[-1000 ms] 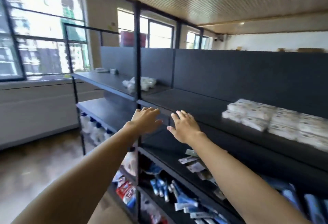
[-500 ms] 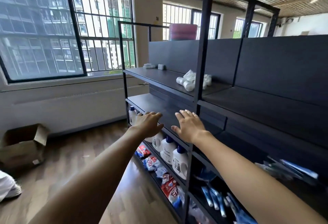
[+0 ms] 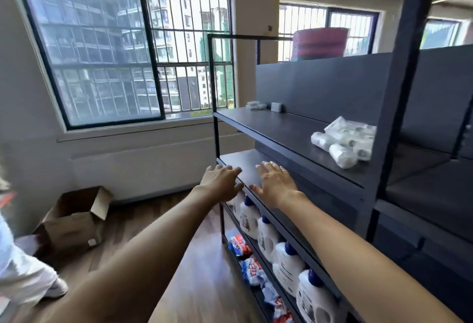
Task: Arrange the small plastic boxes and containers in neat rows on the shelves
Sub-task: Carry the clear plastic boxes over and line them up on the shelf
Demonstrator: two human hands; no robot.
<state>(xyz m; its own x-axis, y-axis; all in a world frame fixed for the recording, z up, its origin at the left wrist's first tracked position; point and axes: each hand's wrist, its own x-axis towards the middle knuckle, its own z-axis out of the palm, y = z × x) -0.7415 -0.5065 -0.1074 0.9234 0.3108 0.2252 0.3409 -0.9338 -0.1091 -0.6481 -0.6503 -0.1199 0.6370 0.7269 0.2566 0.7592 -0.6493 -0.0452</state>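
Both arms reach toward the dark shelf point(image 3: 281, 133). The left hand point(image 3: 221, 181) and the right hand point(image 3: 275, 184) are flat with fingers straight, holding nothing, side by side. The small boxes point(image 3: 256, 105) sit far back on the top board.

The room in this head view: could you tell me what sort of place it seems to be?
Probably a small shop or stockroom being stocked. Dark metal shelving carries rows of white detergent bottles, wrapped packs and small plastic boxes, and an open cardboard box sits on the wooden floor.
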